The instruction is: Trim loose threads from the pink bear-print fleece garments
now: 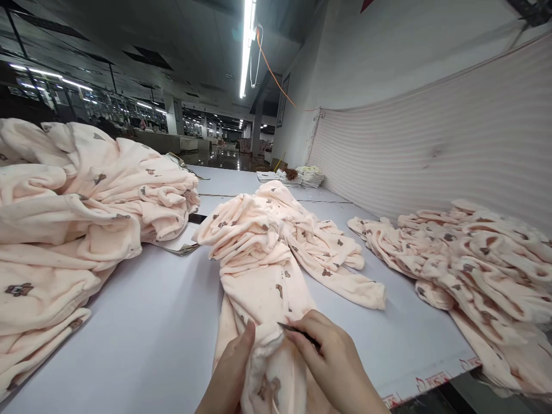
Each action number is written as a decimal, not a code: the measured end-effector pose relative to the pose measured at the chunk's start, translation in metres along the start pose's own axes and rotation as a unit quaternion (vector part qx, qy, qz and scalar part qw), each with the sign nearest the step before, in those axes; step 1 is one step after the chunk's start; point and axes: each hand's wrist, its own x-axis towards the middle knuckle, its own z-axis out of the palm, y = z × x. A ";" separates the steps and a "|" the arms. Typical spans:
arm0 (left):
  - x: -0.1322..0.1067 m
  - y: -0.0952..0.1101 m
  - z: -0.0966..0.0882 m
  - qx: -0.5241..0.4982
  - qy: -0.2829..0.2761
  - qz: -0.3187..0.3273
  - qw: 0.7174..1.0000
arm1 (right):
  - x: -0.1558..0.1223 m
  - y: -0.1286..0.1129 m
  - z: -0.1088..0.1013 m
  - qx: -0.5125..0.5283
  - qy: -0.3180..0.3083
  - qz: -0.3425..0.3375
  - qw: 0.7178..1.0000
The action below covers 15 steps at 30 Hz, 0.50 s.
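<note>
A pale pink fleece garment [267,270] printed with small brown figures lies bunched on the white table [150,333] and runs down toward me. My left hand [230,374] pinches a fold of this garment at the bottom centre, thumb pressed on the fabric. My right hand [334,368] is closed on a small dark thread snipper [297,330], its tip touching the fabric edge between my two hands.
A tall stack of the same pink garments [64,230] fills the left. Another heap [474,270] lies at the right beside a striped fabric wall [431,149]. Folded white pieces [308,175] sit at the table's far end. The table's front edge [431,379] is near right.
</note>
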 end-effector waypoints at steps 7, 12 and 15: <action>0.004 0.000 0.004 0.031 0.010 0.052 0.998 | -0.005 0.002 0.003 -0.032 0.033 -0.057 0.997; 0.003 0.059 -0.043 -0.114 0.197 0.126 0.966 | -0.001 0.026 -0.002 0.141 0.042 0.069 0.987; 0.004 0.089 -0.065 -0.220 0.199 0.126 0.947 | -0.004 0.028 0.012 0.175 -0.005 0.086 0.981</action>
